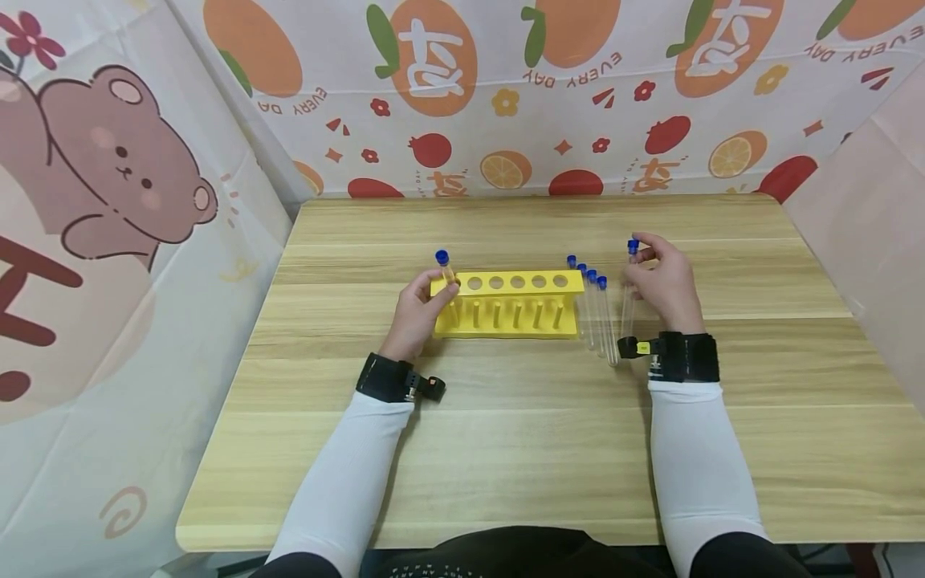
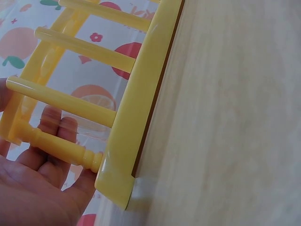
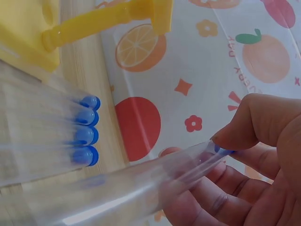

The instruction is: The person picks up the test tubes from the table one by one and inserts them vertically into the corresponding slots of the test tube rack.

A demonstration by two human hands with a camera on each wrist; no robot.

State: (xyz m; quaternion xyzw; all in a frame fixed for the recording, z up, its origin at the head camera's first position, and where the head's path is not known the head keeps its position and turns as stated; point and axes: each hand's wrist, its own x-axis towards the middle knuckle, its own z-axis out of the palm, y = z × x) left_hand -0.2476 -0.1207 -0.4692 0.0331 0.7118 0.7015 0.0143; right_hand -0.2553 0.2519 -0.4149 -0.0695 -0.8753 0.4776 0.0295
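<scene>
A yellow test tube rack (image 1: 508, 305) stands on the table, a blue-capped test tube (image 1: 443, 262) leaning a little in its leftmost hole. My left hand (image 1: 417, 309) grips the rack's left end, thumb in front. In the left wrist view, fingers of that hand (image 2: 42, 188) show around the end post. To the right, my right hand (image 1: 666, 281) pinches another clear test tube (image 1: 628, 309) just below its blue cap. The right wrist view has this tube (image 3: 136, 188) slanting across the bottom, thumb and fingers near its cap.
Several blue-capped tubes (image 1: 603, 321) lie side by side between the rack and my right hand. The wooden table (image 1: 520, 449) ends at a fruit-print cloth (image 1: 549, 112) behind. A bear-print cloth (image 1: 130, 177) hangs at the left.
</scene>
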